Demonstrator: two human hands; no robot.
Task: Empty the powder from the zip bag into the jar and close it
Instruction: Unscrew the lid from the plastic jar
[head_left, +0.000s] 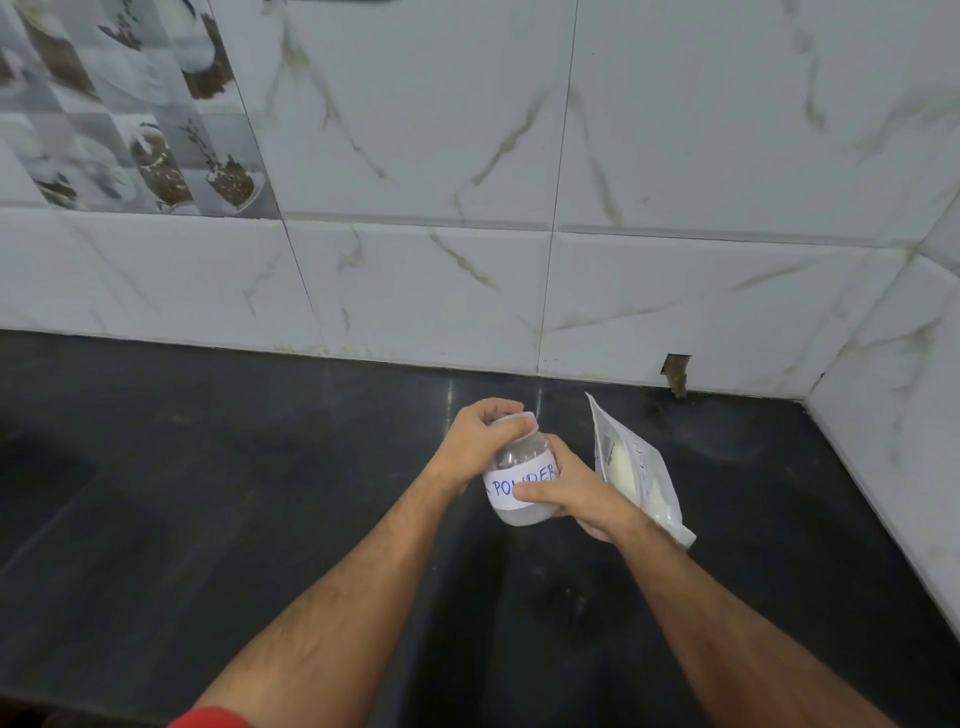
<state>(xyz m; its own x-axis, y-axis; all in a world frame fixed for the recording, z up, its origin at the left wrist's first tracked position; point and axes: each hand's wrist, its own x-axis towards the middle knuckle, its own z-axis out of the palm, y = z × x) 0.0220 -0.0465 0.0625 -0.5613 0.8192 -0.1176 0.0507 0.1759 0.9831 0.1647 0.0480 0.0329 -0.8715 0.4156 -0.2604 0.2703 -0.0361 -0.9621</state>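
Observation:
A small clear jar (511, 470) with a white paper label reading "POWDER" is held tilted above the black counter (234, 493). My left hand (480, 436) is closed over its white lid (519, 417) at the top. My right hand (571, 496) wraps the jar's body from the right, thumb across the label. A clear zip bag (636, 470) with white powder in it lies on the counter just right of my right hand, partly behind it.
White marble-patterned wall tiles (571, 208) rise behind the counter and along the right side, forming a corner. A broken dark notch (676, 374) shows at the wall's base. A patterned tile panel (119, 104) is at upper left.

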